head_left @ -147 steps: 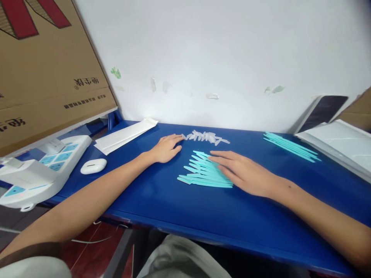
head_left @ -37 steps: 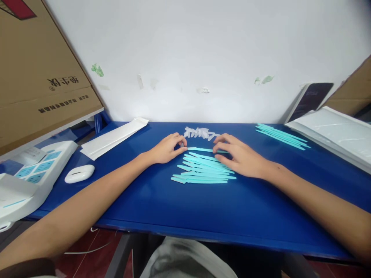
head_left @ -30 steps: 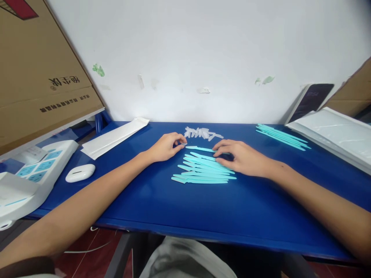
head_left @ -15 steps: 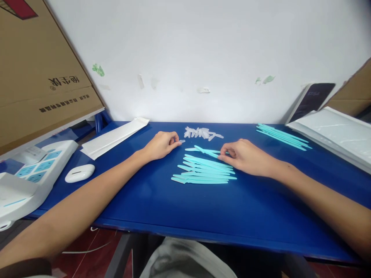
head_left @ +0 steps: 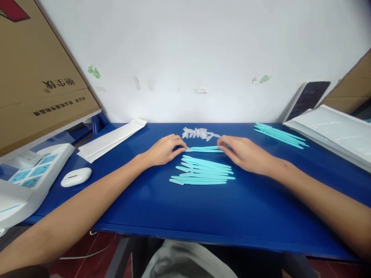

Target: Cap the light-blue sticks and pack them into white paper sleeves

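My left hand [head_left: 164,150] pinches a small translucent blade cap [head_left: 188,149] between thumb and fingertips. Closed round the handle of a turquoise eyebrow razor [head_left: 205,148] is my right hand [head_left: 245,152]. The razor's far end meets the cap between my two hands; how deep it sits inside I cannot tell. Another turquoise razor lies just below it, partly hidden. Nearer to me, several turquoise razors [head_left: 203,170] lie side by side on the blue table [head_left: 174,204]. Behind my hands is a loose heap of translucent caps [head_left: 198,133].
At the back right lie several more turquoise razors [head_left: 279,135], beside a white plastic packet [head_left: 336,127] and a propped phone [head_left: 308,98]. On the left are a white sleeve [head_left: 111,141], an earbud case [head_left: 75,177], a power strip [head_left: 40,170] and a large carton [head_left: 43,58].
My right hand has brought the razor level and slightly up. My left hand has moved right with the cap, so cap and razor end now meet. The view has shifted slightly.
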The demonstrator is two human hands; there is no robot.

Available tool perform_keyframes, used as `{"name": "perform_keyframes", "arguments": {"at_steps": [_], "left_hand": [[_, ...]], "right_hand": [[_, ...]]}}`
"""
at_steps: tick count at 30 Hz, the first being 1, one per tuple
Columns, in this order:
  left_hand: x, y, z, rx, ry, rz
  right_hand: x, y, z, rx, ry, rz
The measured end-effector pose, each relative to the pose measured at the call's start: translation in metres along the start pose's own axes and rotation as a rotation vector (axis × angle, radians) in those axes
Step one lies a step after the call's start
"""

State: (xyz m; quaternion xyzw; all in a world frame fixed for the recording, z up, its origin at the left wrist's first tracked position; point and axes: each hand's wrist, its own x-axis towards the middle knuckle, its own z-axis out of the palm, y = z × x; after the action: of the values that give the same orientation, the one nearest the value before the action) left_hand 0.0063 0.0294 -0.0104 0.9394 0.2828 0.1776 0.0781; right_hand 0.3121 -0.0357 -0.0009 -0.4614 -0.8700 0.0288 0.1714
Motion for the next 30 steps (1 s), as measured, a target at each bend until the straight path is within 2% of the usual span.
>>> {"name": "perform_keyframes", "arguments": {"at_steps": [7, 14, 24, 26, 30], "left_hand": [[0.000, 0.000, 0.002, -0.008, 0.022, 0.003], [0.001, 0.001, 0.003, -0.022, 0.044, -0.005], [0.001, 0.000, 0.005, -0.012, 0.087, 0.056], [0.004, 0.004, 0.006, -0.022, 0.155, 0.079], [0.011, 0.015, 0.007, -0.039, 0.379, 0.075]], "right_hand": [[0.000, -0.002, 0.003, 0.026, -0.047, 0.016], [0.000, -0.006, 0.001, 0.016, 0.006, 0.023], [0.001, -0.013, 0.006, 0.002, -0.007, -0.001], [0.003, -0.017, 0.009, 0.014, 0.038, -0.024], [0.004, -0.022, 0.013, 0.039, 0.208, -0.043]]}}
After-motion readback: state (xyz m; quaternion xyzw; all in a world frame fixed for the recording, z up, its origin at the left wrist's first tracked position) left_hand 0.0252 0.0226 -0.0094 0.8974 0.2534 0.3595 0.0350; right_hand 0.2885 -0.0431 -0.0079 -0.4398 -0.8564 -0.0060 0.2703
